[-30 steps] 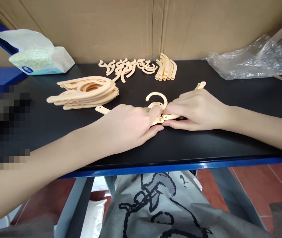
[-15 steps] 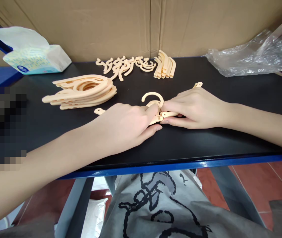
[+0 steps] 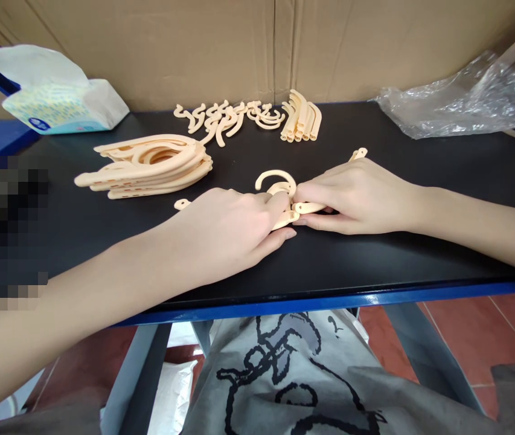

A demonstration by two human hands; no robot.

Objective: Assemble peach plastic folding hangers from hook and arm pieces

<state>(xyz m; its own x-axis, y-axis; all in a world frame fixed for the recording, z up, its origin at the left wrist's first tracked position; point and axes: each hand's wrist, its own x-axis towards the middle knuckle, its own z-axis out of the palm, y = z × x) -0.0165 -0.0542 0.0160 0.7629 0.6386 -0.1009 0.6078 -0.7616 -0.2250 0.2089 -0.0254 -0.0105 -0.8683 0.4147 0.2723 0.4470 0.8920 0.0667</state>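
Note:
A cream plastic folding clothes hanger (image 3: 310,208) lies across the middle of the table between my hands. Its curved hook (image 3: 277,174) points away from me. My left hand (image 3: 239,226) is closed around its left arm, whose holed end sticks out past the knuckles. Fingers of my right hand (image 3: 352,199) are wrapped round the right arm, and that arm's tip shows beyond the hand. Both thumbs lie close to the centre joint, where the pieces meet. My fingers hide much of the joint.
A stack of folded hangers (image 3: 148,166) lies at the left. Loose hooks (image 3: 223,121) and a bundle of curved arms (image 3: 301,118) are along the cardboard (image 3: 194,48) at the back. A tissue pack (image 3: 64,103) stands back left; clear plastic film (image 3: 442,106) lies back right.
Both hands stay on the hanger in almost the same grip. The hook has tilted slightly to the left, and the tip of the right arm has shifted a little.

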